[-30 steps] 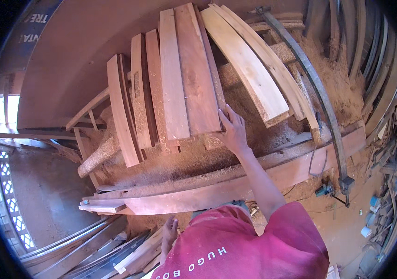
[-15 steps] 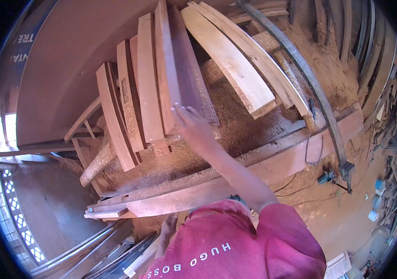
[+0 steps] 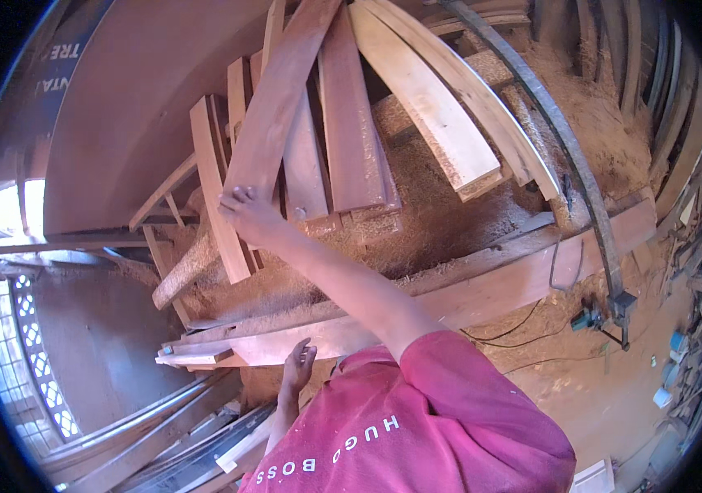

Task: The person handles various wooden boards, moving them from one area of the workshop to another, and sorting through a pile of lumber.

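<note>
A long reddish-brown plank [image 3: 287,103] slants across other boards, its near end toward the left. My right hand [image 3: 248,215] is closed round that near end, fingers over the edge and thumb side partly hidden. Beneath and beside the plank lie more boards: a narrow board [image 3: 218,193] on the left, a pinkish board [image 3: 306,168], and a darker reddish board [image 3: 352,123]. Lower down, my left hand [image 3: 299,366] is held near the front beam, empty, with its fingers apart.
Pale boards [image 3: 425,103] rest farther right, past a sawdust-covered gap. A long metal bar clamp [image 3: 560,135] curves down the right side. A thick wooden beam [image 3: 466,287] runs across the front. Cables [image 3: 523,329] lie on the floor, and timber stands along the right wall.
My right hand has moved left with the plank's near end, and the plank has turned from its edge to show its broad face. My left hand has risen toward the front beam.
</note>
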A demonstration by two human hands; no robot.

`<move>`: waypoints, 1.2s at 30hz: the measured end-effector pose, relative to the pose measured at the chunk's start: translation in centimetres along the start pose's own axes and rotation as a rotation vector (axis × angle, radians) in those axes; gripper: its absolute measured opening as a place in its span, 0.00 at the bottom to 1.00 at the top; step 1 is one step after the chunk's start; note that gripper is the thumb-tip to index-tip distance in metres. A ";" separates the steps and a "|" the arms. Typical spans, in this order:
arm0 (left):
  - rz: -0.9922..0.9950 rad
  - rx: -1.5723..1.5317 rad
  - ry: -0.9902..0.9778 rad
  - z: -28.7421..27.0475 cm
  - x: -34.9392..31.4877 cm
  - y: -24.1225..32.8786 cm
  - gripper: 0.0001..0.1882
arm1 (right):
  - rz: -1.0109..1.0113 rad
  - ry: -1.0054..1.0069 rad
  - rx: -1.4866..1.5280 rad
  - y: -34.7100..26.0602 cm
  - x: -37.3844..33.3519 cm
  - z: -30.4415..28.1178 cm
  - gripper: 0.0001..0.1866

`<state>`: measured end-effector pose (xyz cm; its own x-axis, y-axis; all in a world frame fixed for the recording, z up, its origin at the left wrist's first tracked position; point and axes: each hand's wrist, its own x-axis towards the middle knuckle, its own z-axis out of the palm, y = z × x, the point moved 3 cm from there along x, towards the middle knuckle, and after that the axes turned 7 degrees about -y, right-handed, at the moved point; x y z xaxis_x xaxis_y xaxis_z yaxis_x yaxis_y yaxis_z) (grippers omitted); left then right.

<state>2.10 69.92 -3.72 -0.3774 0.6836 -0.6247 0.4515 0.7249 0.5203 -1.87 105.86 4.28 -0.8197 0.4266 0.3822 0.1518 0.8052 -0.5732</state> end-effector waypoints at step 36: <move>-0.445 -0.599 0.230 17.2 -11.6 -20.5 0.30 | 1.017 -0.322 -0.512 10.1 -19.9 -6.9 0.58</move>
<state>11.18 45.63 -17.16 -0.6080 0.2707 -0.7463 -0.2704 0.8133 0.5153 19.80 108.33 -4.07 -0.2844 0.9023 -0.3238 0.9583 0.2578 -0.1235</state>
